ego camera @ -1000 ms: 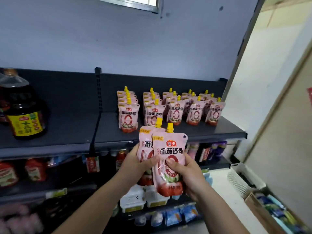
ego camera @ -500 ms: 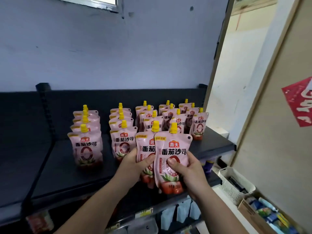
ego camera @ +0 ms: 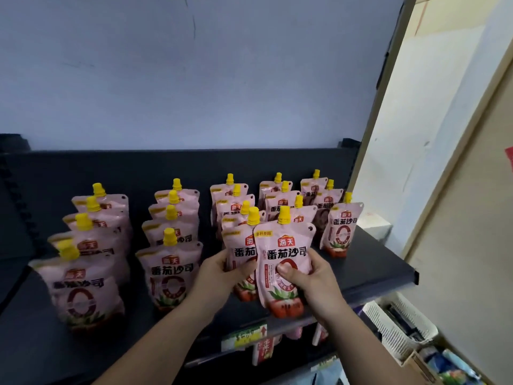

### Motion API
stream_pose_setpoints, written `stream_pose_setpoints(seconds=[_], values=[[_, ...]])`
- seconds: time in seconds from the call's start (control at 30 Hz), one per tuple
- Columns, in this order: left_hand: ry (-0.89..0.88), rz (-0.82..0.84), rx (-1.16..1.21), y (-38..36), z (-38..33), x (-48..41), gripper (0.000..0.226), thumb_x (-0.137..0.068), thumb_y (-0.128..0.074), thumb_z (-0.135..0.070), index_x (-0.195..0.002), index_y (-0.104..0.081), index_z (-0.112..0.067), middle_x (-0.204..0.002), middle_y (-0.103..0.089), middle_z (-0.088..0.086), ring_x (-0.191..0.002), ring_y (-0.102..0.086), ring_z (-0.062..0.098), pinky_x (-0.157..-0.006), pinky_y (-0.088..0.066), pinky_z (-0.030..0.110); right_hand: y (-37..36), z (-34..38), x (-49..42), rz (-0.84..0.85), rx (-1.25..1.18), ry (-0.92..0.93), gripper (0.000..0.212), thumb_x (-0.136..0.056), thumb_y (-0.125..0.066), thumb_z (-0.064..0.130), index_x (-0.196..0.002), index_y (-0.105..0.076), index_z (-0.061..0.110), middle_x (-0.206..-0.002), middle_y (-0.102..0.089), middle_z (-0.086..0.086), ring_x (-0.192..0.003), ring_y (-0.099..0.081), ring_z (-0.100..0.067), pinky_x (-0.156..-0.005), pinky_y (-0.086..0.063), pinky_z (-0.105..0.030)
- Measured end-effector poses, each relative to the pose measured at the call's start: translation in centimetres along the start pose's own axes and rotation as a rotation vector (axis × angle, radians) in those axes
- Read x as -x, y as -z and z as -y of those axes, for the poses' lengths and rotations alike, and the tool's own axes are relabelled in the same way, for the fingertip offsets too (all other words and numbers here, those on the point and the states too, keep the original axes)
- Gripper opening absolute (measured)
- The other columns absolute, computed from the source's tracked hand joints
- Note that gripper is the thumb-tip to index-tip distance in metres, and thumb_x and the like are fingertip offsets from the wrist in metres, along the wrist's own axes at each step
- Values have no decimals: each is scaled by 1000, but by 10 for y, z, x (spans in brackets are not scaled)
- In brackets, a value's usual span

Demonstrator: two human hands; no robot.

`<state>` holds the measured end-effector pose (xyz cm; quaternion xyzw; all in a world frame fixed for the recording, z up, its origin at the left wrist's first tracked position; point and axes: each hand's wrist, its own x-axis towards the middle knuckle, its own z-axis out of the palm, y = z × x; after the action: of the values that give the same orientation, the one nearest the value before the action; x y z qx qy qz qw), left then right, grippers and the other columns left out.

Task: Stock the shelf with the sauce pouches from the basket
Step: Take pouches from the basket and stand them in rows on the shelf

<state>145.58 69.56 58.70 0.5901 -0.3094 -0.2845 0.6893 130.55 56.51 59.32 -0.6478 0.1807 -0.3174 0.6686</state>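
Our left hand [ego camera: 219, 276] grips the rear pouch [ego camera: 240, 245] and our right hand [ego camera: 308, 282] the front pouch [ego camera: 283, 254]. Both pouches are upright, spouts up, over the front edge of the shelf [ego camera: 388, 276], with the stocked pouches [ego camera: 281, 207] just behind.

This is a small shop. A dark metal shelf [ego camera: 372, 265] carries neat rows of the same pink sauce pouches [ego camera: 170, 273], all facing front. A price label [ego camera: 244, 336] is fixed on its front edge.

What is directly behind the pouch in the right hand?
A second pouch, gripped by the left hand, with shelved pouches beyond. Its right half is covered by the front pouch.
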Motion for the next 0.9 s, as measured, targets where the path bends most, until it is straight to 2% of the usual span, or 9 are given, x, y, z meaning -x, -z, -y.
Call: stream_pose_setpoints(seconds=[0.07,0.13,0.2,0.3,0.4,0.53,0.7,0.8,0.9], values=[[-4,-34,27,-3,5,-8,20,-66,-78,-25,-85,-79,-33,-90,-79,-6,-80,-74,5,-62,-55,15,6,-7,-16,29,6,-11,32,-71,-84,20,-100,-74,26,-105,-77,-8,-98,-73,-24,-75,-58,-28],[-18,-78,49,-6,13,-14,21,-67,-75,-23,-87,-79,-31,-93,-79,-2,-84,-75,10,-65,-56,19,14,-17,-30,50,-5,-44,52,-66,-89,28,-113,-70,19,-112,-74,-9,-105,-70,-27,-83,-58,-34],[-14,-104,59,-8,22,-17,23,-70,-74,-21,-91,-79,-26,-96,-79,3,-87,-75,15,-66,-57,20,20,-24,-40,106,-9,-71,68,-62,-92,38,-120,-66,14,-115,-74,-8,-107,-70,-26,-84,-58,-33],[4,-137,36,-11,35,-19,29,-72,-74,-20,-101,-75,-16,-101,-78,5,-91,-74,19,-67,-57,19,33,-31,-53,184,12,-91,54,-63,-91,34,-111,-70,20,-107,-76,-5,-100,-72,-23,-76,-59,-27],[5,-161,1,-14,40,-16,34,-74,-71,-19,-108,-70,-14,-102,-78,1,-94,-74,17,-69,-57,19,47,-39,-62,178,39,-91,53,-64,-88,30,-112,-67,20,-103,-77,1,-96,-73,-17,-73,-57,-22],[17,-193,-69,-13,42,-14,26,-84,-67,-8,-109,-67,-16,-101,-78,-6,-95,-73,10,-71,-56,15,61,-49,-62,281,144,-104,39,-80,-81,25,-114,-63,28,-107,-75,8,-99,-71,-10,-78,-57,-21],[17,-156,-329,-11,51,-1,55,-65,-83,-31,-116,-63,-30,-111,-72,-21,-104,-67,-2,-78,-50,6,80,-48,-64,493,352,-153,55,-77,-82,16,-121,-57,39,-114,-69,27,-105,-64,8,-79,-50,-6],[5,-173,-400,-12,51,-1,60,-62,-86,-35,-116,-62,-35,-112,-71,-23,-105,-66,-4,-80,-49,5,88,-48,-64,423,423,-103,58,-75,-83,15,-114,-54,47,-110,-67,33,-102,-60,15,-77,-47,-3],[-4,-211,-433,-13,53,-1,60,-60,-85,-37,-115,-60,-38,-112,-70,-26,-105,-64,-6,-80,-48,4,96,-51,-63,303,445,-81,58,-76,-83,18,-116,-53,47,-109,-68,27,-101,-61,12,-81,-47,-7]])
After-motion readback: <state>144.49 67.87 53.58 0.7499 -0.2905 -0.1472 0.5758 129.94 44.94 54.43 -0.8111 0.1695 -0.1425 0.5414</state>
